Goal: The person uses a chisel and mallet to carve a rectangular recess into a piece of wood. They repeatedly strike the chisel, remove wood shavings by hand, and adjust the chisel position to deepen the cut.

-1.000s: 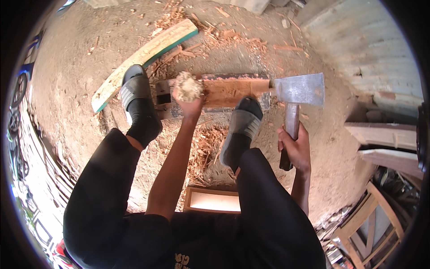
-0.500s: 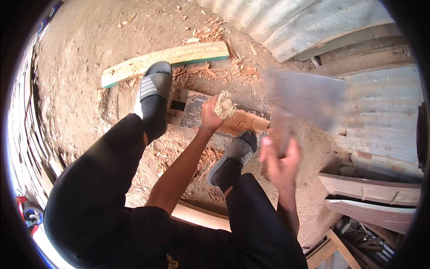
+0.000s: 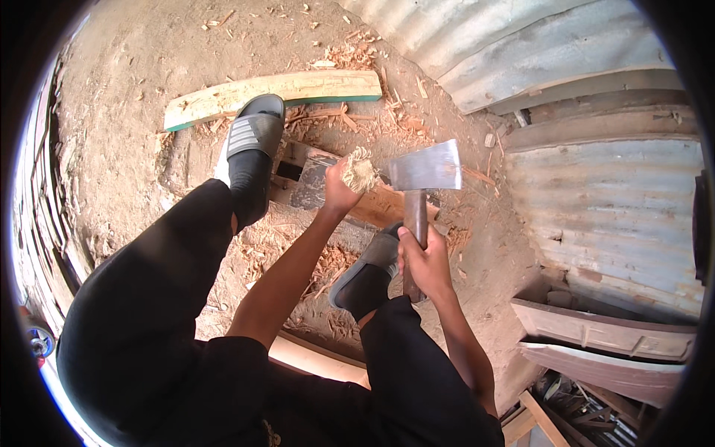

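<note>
My left hand is closed around a short piece of wood, whose pale, frayed end faces up. It stands over a worn wooden block on the ground; whether its lower end touches the block is hidden. In my right hand is a hatchet, gripped partway along its brown handle. The broad steel hatchet head is just right of the held wood, apart from it, above the block's right end. Bare, orange-brown wood shows on the block's right part.
My sandalled feet flank the block: left foot, right foot. Beyond lies a curved pale timber with a green edge. Wood chips litter the dirt. Corrugated metal sheets stand at right, with curved boards nearer me.
The hatchet has swung left and is now sharp instead of blurred, its head closer to the held wood. My left hand and the wood have shifted slightly left in view.
</note>
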Available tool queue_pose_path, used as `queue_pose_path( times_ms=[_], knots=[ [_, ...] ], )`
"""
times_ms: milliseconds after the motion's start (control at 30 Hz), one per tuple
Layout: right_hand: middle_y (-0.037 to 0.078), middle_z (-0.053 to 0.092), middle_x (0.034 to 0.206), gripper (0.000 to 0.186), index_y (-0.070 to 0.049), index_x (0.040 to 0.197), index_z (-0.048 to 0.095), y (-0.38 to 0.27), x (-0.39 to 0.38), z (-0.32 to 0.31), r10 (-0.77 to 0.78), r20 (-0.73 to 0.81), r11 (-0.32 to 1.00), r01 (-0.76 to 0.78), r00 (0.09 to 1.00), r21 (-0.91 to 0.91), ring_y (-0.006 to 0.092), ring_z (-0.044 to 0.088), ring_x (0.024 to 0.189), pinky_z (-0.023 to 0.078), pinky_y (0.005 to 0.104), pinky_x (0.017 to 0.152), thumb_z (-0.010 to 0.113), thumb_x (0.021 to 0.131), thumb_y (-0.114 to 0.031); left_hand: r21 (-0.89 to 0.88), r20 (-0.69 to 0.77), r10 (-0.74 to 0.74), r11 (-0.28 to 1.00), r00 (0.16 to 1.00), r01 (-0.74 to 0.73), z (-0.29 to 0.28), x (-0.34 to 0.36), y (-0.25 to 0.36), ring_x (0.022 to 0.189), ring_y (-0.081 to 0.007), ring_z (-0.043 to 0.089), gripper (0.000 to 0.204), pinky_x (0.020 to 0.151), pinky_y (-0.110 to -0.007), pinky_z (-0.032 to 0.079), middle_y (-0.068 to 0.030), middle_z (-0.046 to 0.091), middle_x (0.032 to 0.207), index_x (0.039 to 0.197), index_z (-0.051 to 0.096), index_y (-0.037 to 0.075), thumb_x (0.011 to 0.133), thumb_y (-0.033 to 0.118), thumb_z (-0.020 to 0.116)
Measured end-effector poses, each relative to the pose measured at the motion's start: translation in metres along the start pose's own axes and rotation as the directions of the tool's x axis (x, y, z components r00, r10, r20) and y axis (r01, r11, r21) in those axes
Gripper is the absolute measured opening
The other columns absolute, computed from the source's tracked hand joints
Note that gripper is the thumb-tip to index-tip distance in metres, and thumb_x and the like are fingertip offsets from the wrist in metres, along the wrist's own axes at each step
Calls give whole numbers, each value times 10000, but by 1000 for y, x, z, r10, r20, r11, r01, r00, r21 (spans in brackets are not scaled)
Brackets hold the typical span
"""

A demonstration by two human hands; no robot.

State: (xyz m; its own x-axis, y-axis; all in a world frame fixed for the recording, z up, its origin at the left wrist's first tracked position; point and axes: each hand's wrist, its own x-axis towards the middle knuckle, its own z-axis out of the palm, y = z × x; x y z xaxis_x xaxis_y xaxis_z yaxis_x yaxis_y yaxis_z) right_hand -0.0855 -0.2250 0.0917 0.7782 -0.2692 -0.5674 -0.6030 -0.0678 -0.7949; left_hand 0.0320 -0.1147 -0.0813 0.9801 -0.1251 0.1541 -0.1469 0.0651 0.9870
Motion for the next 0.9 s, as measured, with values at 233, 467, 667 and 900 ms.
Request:
queue_pose_path(
  times_ms=[233,467,667,900],
  knots=[
    [57,540,666,183,-16,944,498,-75,-36,-21,-327,-359,885,417,874,209,132,524,479,451,271,422,509,940,-199,-26,2,9,1000,1000,-9,6,-7,0,739,-249,672,298,659,-328,506,-133,669,783,926,635,6,673,113,749],
    [29,511,680,230,-64,968,524,-121,-23,-11,-591,-538,422,798,601,429,109,439,448,433,256,419,479,962,-290,33,36,24,999,999,-25,5,-7,10,752,-260,672,309,673,-336,505,-145,666,799,929,628,-7,670,112,749],
    [95,564,612,203,19,909,525,9,1,5,-382,36,780,343,923,-523,133,572,554,432,280,482,588,888,-173,60,78,53,997,996,-58,7,-9,11,757,-279,671,359,673,-337,502,-163,660,807,928,623,-18,651,156,771],
    [72,525,555,244,11,864,502,11,-23,-8,-30,0,995,29,1000,-100,134,534,483,410,281,427,589,894,-216,-54,-97,116,991,988,-122,11,-10,-14,714,-231,653,265,665,-317,504,-94,654,755,891,616,-11,728,165,731]
  ],
)
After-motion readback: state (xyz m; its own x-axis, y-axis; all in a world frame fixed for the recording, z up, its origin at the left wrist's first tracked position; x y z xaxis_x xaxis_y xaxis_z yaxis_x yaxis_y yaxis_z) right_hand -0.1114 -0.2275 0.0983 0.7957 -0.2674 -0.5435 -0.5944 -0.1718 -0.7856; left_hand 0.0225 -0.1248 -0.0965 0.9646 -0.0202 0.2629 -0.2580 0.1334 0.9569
